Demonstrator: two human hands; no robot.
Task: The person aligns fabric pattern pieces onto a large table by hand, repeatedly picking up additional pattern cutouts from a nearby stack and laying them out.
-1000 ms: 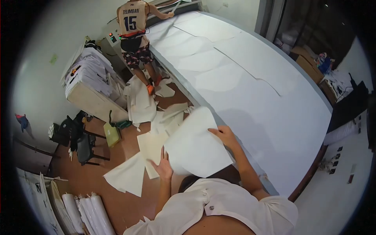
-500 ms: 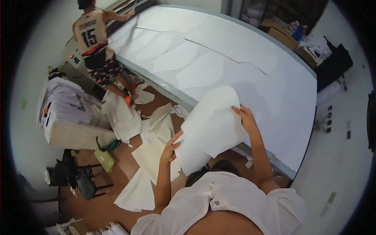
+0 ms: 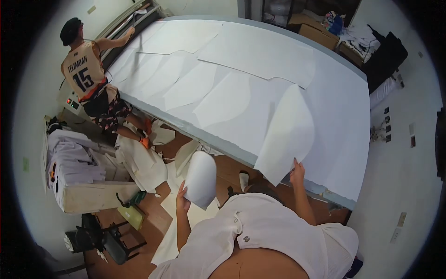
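Observation:
My left hand grips a curled white sheet by its left edge, above the floor beside the table. In my right hand is the lower edge of a curved white cut piece, whose far part lies over the table's near edge. Whether the pieces are paper or cloth I cannot tell. Several similar flat cut pieces lie on the white-covered table beyond, some straight-edged and some rounded.
A person stands at the table's far left, one hand on the roller machine. Discarded sheets litter the floor at left. A white box heaped with cloth and a dark chair stand there; cardboard boxes are behind the table.
The white sheets held together in both hands have come apart. My right hand has brought one piece over the table edge; my left hand has moved left with the other.

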